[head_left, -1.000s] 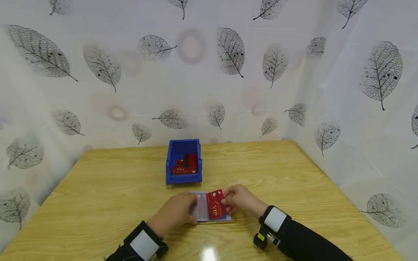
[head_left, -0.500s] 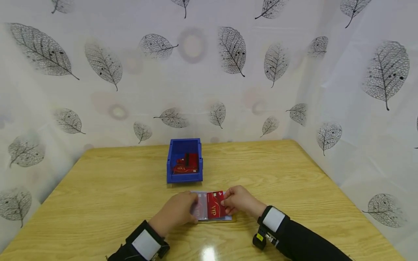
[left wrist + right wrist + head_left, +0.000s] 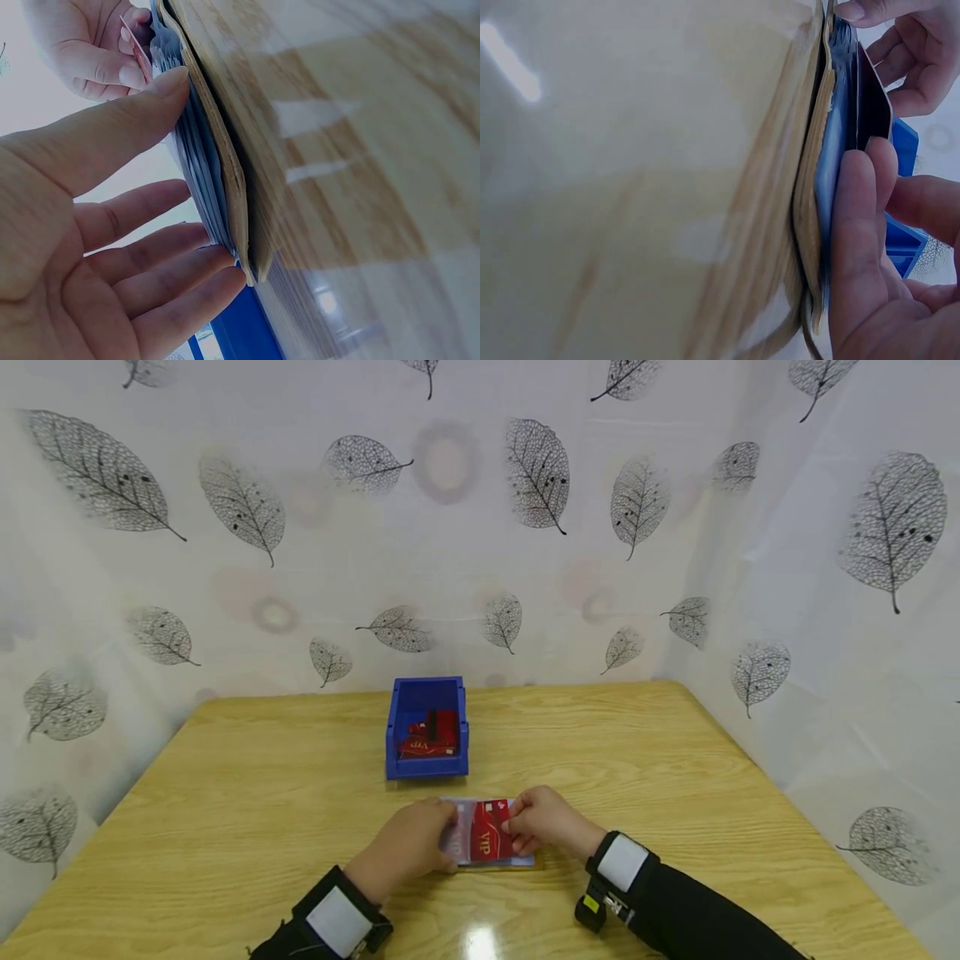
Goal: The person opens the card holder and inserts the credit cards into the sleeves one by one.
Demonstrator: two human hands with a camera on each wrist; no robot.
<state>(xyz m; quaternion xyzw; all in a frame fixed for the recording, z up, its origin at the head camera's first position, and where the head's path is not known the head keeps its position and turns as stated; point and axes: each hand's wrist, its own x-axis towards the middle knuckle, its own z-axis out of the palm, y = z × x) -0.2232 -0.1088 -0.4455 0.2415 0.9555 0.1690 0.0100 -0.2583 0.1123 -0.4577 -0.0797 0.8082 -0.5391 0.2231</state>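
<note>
Pale sheeting [image 3: 465,552] printed with dark, veined leaves hangs behind and on both sides of the wood-grained table [image 3: 285,777], where one bright glare spot shines toward the front. Right before me on it lies the card holder [image 3: 463,837], spread flat, its see-through pages stacked above a light brown cover [image 3: 234,196].

With my left hand [image 3: 408,842] I straddle the holder's left end. The thumb [image 3: 135,124] sits at the near side of the stacked pages, and the other fingers [image 3: 180,281], slightly parted, reach to the far side, so the holder is gripped between them. Next to them a faded card [image 3: 456,846] shows through a clear page.

With my right hand [image 3: 551,821] I pinch the red card [image 3: 485,839] by its right edge between thumb and fingertips. It lies just left of those fingers, over the holder's right half, with its gold VIP lettering running sideways. My left fingers are near it but apart. From the right wrist it appears slightly raised off the pages; I cannot tell whether its left edge sits inside a pocket.

Just beyond the holder stands a blue bin [image 3: 427,768], with more red cards [image 3: 446,727] inside. Black sleeves [image 3: 705,910] cover both my forearms.
</note>
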